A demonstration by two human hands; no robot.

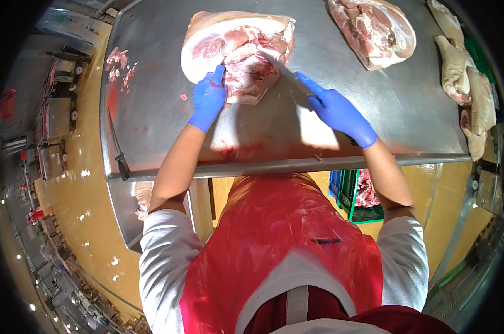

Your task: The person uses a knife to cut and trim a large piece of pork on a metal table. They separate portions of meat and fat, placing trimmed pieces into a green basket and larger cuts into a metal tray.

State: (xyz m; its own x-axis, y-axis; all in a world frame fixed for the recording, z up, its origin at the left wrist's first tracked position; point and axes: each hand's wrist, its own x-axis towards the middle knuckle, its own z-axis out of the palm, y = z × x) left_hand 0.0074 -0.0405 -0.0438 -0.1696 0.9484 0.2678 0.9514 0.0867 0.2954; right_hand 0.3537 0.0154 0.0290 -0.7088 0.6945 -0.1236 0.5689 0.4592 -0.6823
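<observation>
A large piece of raw pork (207,42) with a pale skin edge and a dark red patch lies on the steel table. My left hand (208,97), in a blue glove, grips its near left edge, fingertips against the meat. In my right hand (338,114), also gloved in blue, is a knife (287,72). Its blade points up and left, the tip end at the cut face of the pork; the handle is hidden in my closed fingers. My right index finger stretches along the knife.
A second pork piece (374,33) lies far right, and pig's feet (455,72) line the right edge. Meat scraps (118,61) and a sharpening steel (118,150) with a black handle are at left. Below the table's front edge stands a green crate (349,195) holding meat.
</observation>
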